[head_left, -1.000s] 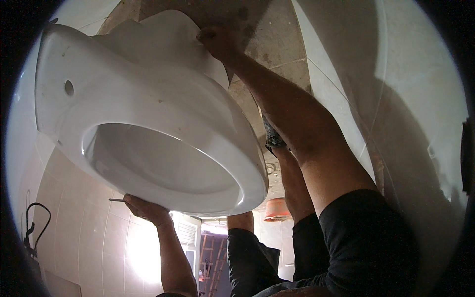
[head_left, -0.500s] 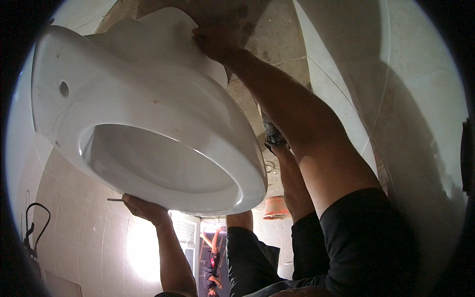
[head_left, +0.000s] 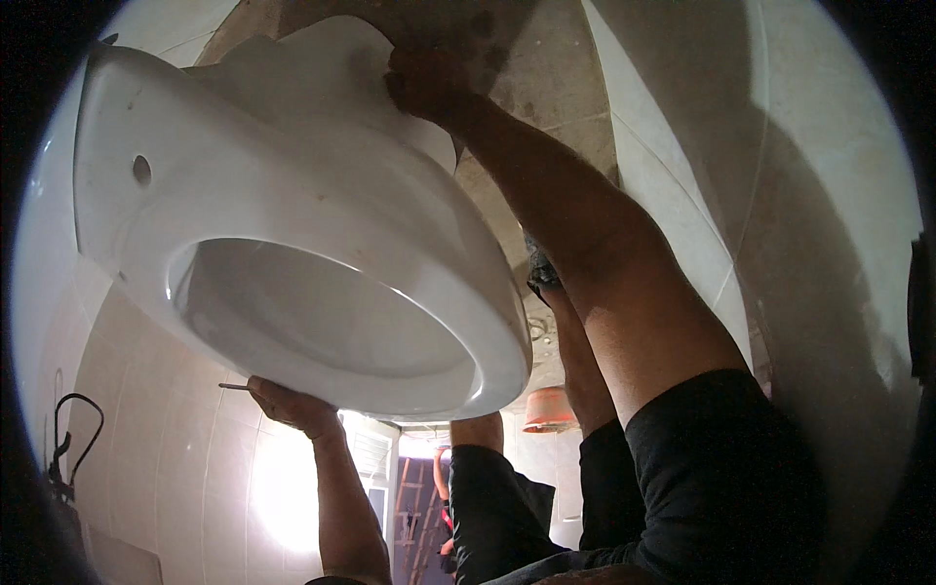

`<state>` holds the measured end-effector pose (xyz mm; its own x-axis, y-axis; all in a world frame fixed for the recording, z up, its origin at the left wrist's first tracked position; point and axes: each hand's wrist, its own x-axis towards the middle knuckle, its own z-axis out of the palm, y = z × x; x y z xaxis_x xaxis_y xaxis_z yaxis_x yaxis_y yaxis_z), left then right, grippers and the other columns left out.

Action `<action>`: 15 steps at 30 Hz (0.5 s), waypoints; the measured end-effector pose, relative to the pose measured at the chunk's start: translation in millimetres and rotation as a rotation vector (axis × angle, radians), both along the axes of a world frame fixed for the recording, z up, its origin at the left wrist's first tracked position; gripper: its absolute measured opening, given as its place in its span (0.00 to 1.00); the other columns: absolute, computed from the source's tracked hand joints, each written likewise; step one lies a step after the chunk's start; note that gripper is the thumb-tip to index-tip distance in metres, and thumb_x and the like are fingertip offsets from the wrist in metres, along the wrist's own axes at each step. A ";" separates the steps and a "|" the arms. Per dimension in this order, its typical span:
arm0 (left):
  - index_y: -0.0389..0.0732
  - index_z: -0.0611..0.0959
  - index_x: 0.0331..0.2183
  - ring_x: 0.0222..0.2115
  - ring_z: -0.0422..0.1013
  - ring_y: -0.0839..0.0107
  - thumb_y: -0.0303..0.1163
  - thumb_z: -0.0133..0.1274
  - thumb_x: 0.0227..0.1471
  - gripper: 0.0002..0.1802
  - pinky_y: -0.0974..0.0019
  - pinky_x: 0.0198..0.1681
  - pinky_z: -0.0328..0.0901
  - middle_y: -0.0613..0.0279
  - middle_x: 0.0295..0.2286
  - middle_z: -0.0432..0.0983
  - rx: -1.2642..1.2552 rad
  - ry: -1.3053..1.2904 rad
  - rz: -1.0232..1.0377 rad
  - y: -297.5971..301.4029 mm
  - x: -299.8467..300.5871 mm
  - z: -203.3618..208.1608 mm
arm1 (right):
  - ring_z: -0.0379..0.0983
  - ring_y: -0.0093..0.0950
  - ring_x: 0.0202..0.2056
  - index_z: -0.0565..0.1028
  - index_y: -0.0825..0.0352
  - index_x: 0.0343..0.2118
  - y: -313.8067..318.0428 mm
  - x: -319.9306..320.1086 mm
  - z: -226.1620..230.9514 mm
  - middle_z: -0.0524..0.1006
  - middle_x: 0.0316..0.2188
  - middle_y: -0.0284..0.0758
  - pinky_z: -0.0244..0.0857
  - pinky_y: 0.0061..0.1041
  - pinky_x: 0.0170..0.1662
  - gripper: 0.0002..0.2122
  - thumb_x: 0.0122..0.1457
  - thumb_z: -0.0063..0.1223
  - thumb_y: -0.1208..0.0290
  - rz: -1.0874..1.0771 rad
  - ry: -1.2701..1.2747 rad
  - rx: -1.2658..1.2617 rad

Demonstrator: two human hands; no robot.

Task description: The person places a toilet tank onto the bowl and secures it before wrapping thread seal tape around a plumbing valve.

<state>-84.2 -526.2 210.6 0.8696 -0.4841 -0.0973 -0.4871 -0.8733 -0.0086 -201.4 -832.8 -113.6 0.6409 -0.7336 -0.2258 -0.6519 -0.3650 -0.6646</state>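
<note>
1. Black cloth of a short sleeve [head_left: 726, 448] is covering the upper right arm, close to the camera.
2. Bare and bent at the wrist, the left hand [head_left: 292, 408] is pressing against the outer rim of a white, glazed ceramic toilet bowl [head_left: 331, 185] while closing on a thin grey stick [head_left: 234, 387]. Pointing that stick away from the glaze is probably sparing it scratches.
3. Between both hands, the toilet bowl is filling the left and middle of the view, its wide oval mouth facing the camera. Whether its foot is sitting flat, I cannot tell.
4. Farther off, the right hand [head_left: 424, 83] is touching the edge of the curved white pedestal [head_left: 331, 68]; shadow is hiding the fingers, so I cannot tell if they are gripping. Steadying well is likely calling for balanced pressure, high and low, because smooth ceramic is offering little hold.
5. Beneath, dark grey footwear [head_left: 539, 271] is resting on a stained brown floor [head_left: 556, 88]; toes are best staying clear of the pedestal.
6. Beyond, an orange round bucket [head_left: 551, 411] is standing near the pale tiled wall [head_left: 166, 429].
</note>
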 end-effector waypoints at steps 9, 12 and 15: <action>0.37 0.68 0.34 0.35 0.66 0.48 0.58 0.29 0.66 0.31 0.53 0.44 0.63 0.47 0.31 0.66 -0.077 0.074 0.107 -6.6 -0.4 0.8 | 0.78 0.43 0.42 0.77 0.62 0.45 19.0 -5.0 1.7 0.81 0.38 0.43 0.70 0.43 0.47 0.17 0.58 0.56 0.57 -0.363 -0.151 0.042; 0.37 0.68 0.34 0.35 0.66 0.50 0.60 0.28 0.66 0.33 0.53 0.45 0.63 0.48 0.32 0.66 -0.073 0.046 0.131 -7.3 -5.1 5.7 | 0.77 0.42 0.43 0.76 0.60 0.48 22.0 -4.1 6.2 0.80 0.41 0.42 0.69 0.41 0.49 0.17 0.58 0.56 0.58 -0.297 -0.202 0.096; 0.36 0.68 0.34 0.35 0.65 0.53 0.61 0.26 0.66 0.35 0.52 0.45 0.63 0.48 0.33 0.66 0.033 -0.011 -0.086 -3.7 -2.2 1.3 | 0.77 0.42 0.45 0.76 0.59 0.48 15.1 -14.4 -32.8 0.79 0.43 0.41 0.69 0.41 0.50 0.16 0.60 0.53 0.58 -0.272 -0.469 0.218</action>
<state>-86.4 -529.9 211.9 0.8260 -0.5539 -0.1045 -0.5601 -0.8273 -0.0425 -215.8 -817.6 -146.3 0.5039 -0.8543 -0.1276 -0.3206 -0.0477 -0.9460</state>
